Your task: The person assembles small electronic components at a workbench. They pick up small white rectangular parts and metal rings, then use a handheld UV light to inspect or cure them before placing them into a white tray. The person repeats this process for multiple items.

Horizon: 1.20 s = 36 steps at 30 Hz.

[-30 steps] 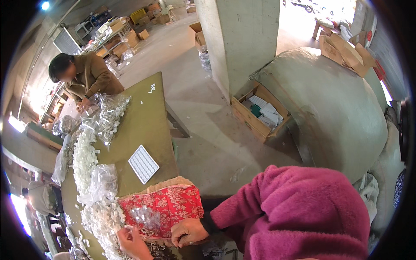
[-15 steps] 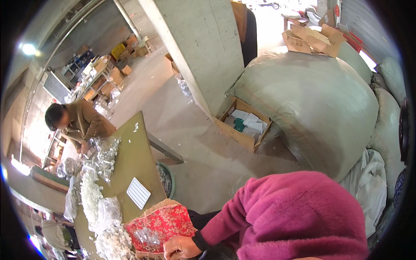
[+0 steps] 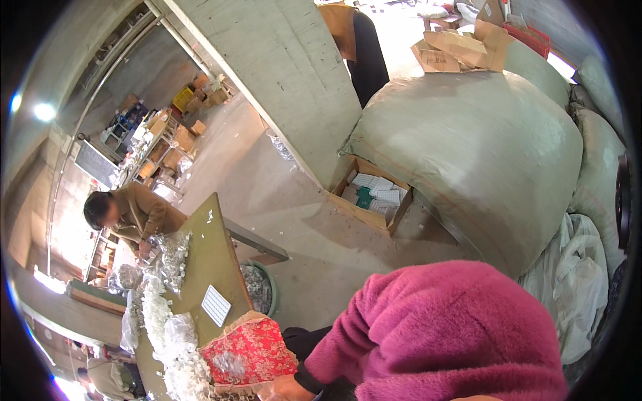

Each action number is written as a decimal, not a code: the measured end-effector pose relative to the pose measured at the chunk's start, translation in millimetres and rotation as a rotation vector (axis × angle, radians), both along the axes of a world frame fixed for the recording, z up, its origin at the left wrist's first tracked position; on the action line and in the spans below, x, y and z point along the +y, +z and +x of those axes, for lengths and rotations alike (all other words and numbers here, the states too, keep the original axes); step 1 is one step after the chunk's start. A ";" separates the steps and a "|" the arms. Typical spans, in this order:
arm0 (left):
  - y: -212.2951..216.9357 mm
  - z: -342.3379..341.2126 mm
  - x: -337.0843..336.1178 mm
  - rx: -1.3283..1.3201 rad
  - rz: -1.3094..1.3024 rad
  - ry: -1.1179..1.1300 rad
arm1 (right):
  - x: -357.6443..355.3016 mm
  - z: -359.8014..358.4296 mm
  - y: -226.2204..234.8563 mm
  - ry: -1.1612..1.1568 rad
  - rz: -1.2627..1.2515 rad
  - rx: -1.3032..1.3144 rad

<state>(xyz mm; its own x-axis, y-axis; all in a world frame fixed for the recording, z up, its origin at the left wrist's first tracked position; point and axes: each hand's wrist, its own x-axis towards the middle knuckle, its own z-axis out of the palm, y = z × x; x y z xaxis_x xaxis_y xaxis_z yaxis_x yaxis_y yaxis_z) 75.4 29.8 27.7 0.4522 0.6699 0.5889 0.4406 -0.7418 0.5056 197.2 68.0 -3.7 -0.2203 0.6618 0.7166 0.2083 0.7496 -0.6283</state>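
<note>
The bare right hand (image 3: 287, 387), below a dark cuff and a fuzzy magenta sleeve (image 3: 461, 327), is down by the near edge of a red cloth patterned with pale flowers (image 3: 264, 347); its fingers are cut off by the lower edge of my view, so I cannot tell how far they are spread or whether they have hold of anything; the left hand is out of sight, its fingers likewise unknown to me.

The cloth lies at the near end of a long olive-green table (image 3: 210, 264), directly before the person; a small loose heap of clear, glossy pieces (image 3: 229, 364) sits on its left part, where the fabric probably stops them skating about and makes them easy to pick out; the long bank of small white pieces (image 3: 187, 375) runs just left of it, seemingly to be within reach of the left arm; a crumpled clear plastic bag (image 3: 179, 331) slumps against that bank.

A flat white rectangular tray with rows of cells (image 3: 216, 305) rests beyond the cloth, perhaps set aside to leave the near end free; a round green tub (image 3: 276, 294) stands on the floor close by the table's right side.
</note>
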 end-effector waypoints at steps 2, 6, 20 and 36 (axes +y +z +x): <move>1.5 6.5 -6.9 -0.006 -0.028 -0.031 | -4.4 2.2 2.1 -0.007 0.104 -0.044; 4.4 18.4 -17.3 -0.017 -0.072 -0.080 | -0.7 -0.3 3.0 0.004 0.164 -0.057; 8.0 36.8 -32.4 -0.064 -0.211 -0.180 | -4.0 -18.8 -7.9 -0.024 0.398 -0.013; 0.6 30.9 -24.5 -0.179 -0.400 -0.184 | -16.8 -17.8 -16.9 -0.165 0.416 0.084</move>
